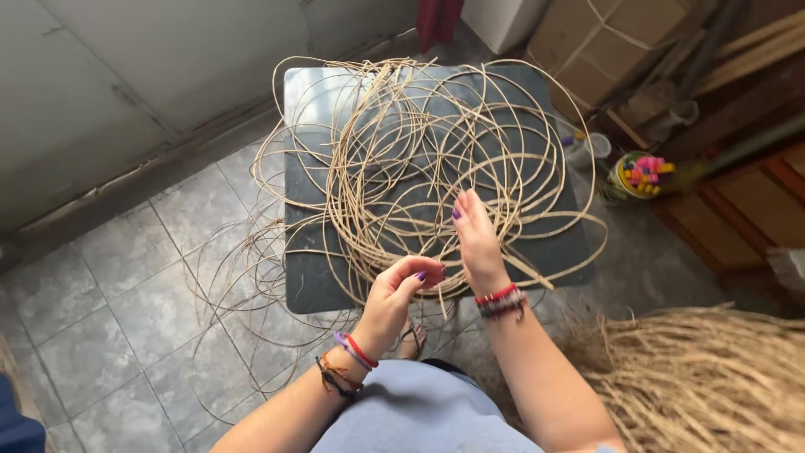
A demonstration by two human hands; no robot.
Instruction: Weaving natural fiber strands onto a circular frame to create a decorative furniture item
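Grey floor tiles [109, 335] and a dark square counter [312, 285] set the scene. Left hand [396, 295] curls nearly closed, thumb and fingers pinched on a thin strand at the near edge of the cane coil [419, 151]. Right hand [478, 239] stands just beside it, fingers straight and together, loosely open, touching the loops. That pale tangle sprawls over the counter and spills onto the floor at the left. A straw bundle [704, 377] lies lower right; a tub of coloured bits [641, 174] sits by a cardboard box [587, 42].
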